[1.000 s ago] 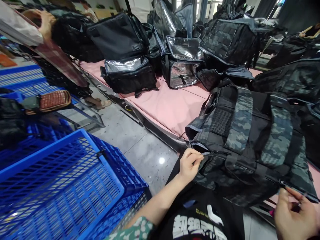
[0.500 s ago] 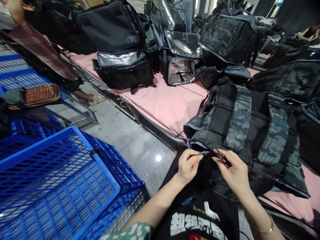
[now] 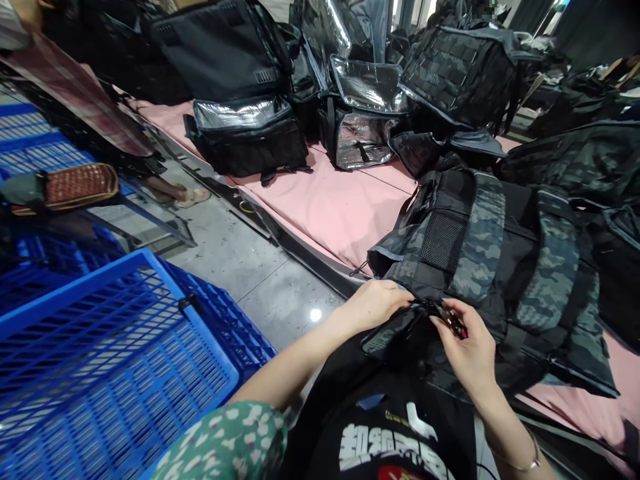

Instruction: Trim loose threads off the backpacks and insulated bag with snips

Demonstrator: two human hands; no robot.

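A dark camouflage backpack [image 3: 500, 267] lies on a pink padded table [image 3: 340, 207] in front of me. My left hand [image 3: 375, 303] is closed, pinching the bag's near edge by the zipper. Close to its right, my right hand [image 3: 467, 350] is closed too, holding a small dark tool with a pink tip [image 3: 453, 320] against the same edge. The two hands sit a few centimetres apart over the opening.
Blue plastic crates [image 3: 115, 360] stand at my left on a grey tiled floor [image 3: 260, 273]. Several black and foil-lined bags [image 3: 250, 133] crowd the far side of the table. A woven brown purse [image 3: 77, 185] rests at the left. Another person's leg [image 3: 75, 93] shows top left.
My right hand came in from the far right to the bag's near edge beside my left hand. My left hand has shifted slightly up along the edge.
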